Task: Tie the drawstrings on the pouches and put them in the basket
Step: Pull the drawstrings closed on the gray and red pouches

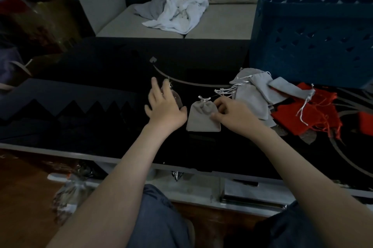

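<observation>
A grey drawstring pouch (200, 117) lies flat on the dark glossy table (101, 90), its top gathered. My right hand (234, 115) rests on the pouch's right edge with curled fingers pinching it near the cord. My left hand (163, 104) hovers just left of the pouch, fingers spread and holding nothing. A pile of several grey pouches (256, 90) with white cords lies to the right, partly over red pouches (314, 114). The blue plastic basket (310, 31) stands at the back right of the table.
A grey sofa (212, 23) with crumpled white and grey cloths (175, 11) sits behind the table. A dark bag (46, 23) stands at the far left. A crinkled clear wrapper (70, 195) lies on the floor below the table's front edge.
</observation>
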Action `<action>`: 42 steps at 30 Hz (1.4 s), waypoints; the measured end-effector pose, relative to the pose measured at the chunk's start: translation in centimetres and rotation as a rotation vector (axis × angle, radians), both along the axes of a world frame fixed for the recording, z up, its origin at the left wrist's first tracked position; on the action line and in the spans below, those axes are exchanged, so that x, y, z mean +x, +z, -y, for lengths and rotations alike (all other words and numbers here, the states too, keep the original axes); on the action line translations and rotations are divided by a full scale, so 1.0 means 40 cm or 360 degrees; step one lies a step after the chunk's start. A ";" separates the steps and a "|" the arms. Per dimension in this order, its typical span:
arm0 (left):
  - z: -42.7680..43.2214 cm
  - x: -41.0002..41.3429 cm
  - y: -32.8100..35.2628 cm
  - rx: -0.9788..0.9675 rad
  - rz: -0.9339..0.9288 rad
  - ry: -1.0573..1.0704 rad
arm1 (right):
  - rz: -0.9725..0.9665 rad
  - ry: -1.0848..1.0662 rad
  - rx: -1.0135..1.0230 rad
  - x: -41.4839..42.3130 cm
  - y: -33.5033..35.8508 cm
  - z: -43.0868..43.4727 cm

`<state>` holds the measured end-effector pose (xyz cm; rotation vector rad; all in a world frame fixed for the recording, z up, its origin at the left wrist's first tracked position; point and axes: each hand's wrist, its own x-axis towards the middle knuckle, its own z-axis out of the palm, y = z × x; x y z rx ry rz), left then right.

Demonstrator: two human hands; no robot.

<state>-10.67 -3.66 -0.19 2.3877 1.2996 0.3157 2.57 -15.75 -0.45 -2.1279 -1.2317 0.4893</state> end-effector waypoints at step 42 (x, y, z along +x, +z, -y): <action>0.152 0.108 0.047 -0.0058 0.0294 -0.0692 | -0.1150 -0.0632 0.1125 0.081 0.099 0.130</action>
